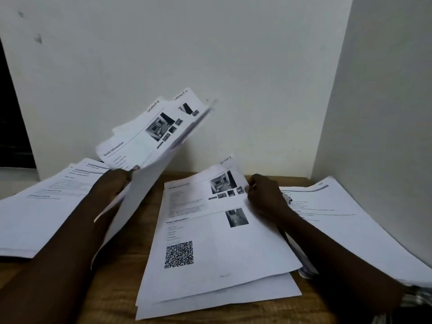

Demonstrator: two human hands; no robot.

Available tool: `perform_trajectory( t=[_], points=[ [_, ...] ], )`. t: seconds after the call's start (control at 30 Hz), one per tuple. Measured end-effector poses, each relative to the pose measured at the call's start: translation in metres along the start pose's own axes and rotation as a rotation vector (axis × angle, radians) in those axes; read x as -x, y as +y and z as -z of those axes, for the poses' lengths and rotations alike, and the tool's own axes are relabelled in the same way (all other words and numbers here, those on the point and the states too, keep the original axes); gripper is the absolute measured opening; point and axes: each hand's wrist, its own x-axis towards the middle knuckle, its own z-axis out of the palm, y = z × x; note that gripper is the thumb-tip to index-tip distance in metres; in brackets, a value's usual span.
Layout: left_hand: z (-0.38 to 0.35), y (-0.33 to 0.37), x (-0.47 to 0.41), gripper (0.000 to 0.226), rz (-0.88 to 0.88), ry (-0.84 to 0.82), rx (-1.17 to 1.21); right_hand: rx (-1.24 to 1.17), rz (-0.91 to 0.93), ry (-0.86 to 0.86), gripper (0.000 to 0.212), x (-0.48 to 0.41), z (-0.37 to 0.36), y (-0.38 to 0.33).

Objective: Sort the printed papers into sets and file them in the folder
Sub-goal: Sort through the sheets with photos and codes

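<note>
My left hand (pixel 112 185) grips a bundle of printed sheets (pixel 154 134) by its near edge and holds it raised and tilted above the table, photos and the heading "Scene Information" facing me. In the middle of the wooden table (pixel 112 298) lies a pile of printed papers (pixel 217 249); its top sheet shows room photos and a QR code. My right hand (pixel 264 195) pinches the right edge of that top sheet near the small photos. No folder is in view.
A thick stack of text pages (pixel 39 206) lies at the left and another (pixel 346 220) at the right, running off the table's right edge. White walls (pixel 233 66) close the back and the right side. A dark window opening (pixel 11 125) is at far left.
</note>
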Motion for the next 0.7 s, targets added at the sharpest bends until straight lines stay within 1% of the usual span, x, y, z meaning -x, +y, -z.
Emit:
perform_trajectory(
  t=[0.03, 0.07, 0.1, 0.13, 0.2, 0.23, 0.27, 0.3, 0.33, 0.37, 0.43, 0.47, 0.5, 0.57, 0.63, 0.7],
  points=[
    [0.017, -0.014, -0.029, 0.077, -0.023, 0.006, -0.039, 0.059, 0.011, -0.044, 0.011, 0.002, 0.001, -0.002],
    [0.013, -0.009, -0.019, 0.088, -0.011, 0.04, -0.088, 0.142, 0.007, -0.1, 0.018, 0.001, 0.001, 0.0],
    [0.006, -0.004, -0.011, 0.086, -0.028, 0.079, -0.073, 0.215, 0.02, -0.139, 0.027, 0.001, 0.003, 0.0],
    [0.0, 0.0, -0.003, 0.076, -0.034, 0.092, -0.065, 0.255, 0.022, -0.17, 0.035, 0.001, 0.002, 0.001],
    [-0.023, 0.012, 0.025, 0.046, -0.04, 0.089, -0.014, 0.243, -0.011, -0.202, 0.039, 0.002, -0.001, 0.002],
    [-0.03, 0.014, 0.031, 0.036, -0.028, 0.082, 0.054, 0.221, -0.011, -0.193, 0.036, 0.003, 0.001, 0.002],
    [-0.034, 0.015, 0.033, 0.034, -0.033, 0.059, 0.105, 0.208, -0.011, -0.173, 0.024, 0.001, 0.003, 0.004],
    [-0.037, 0.013, 0.033, 0.035, -0.037, 0.042, 0.131, 0.17, 0.003, -0.129, 0.014, 0.001, 0.006, 0.006],
    [-0.039, 0.013, 0.034, 0.038, -0.054, 0.025, 0.137, 0.094, 0.004, -0.06, 0.018, -0.003, 0.009, 0.009],
    [-0.039, 0.013, 0.033, 0.04, -0.072, 0.022, 0.141, -0.034, 0.001, 0.034, 0.02, -0.004, 0.014, 0.01],
    [-0.042, 0.011, 0.031, 0.042, -0.073, 0.022, 0.128, -0.395, -0.023, 0.203, 0.012, -0.005, 0.026, 0.007],
    [-0.043, 0.01, 0.032, 0.042, -0.078, 0.012, 0.116, -0.552, -0.026, 0.251, 0.008, -0.005, 0.032, 0.003],
    [-0.044, 0.01, 0.033, 0.042, -0.086, 0.008, 0.105, -0.643, -0.025, 0.269, 0.007, -0.005, 0.036, 0.0],
    [-0.046, 0.008, 0.033, 0.042, -0.103, 0.004, 0.095, -0.705, 0.012, 0.245, 0.008, -0.004, 0.038, -0.005],
    [-0.049, 0.008, 0.035, 0.043, -0.119, -0.021, 0.097, -0.675, 0.046, 0.193, 0.012, -0.002, 0.034, -0.01],
    [-0.051, 0.007, 0.036, 0.042, -0.124, -0.041, 0.094, -0.632, 0.031, 0.132, 0.025, 0.001, 0.029, -0.012]
  ],
)
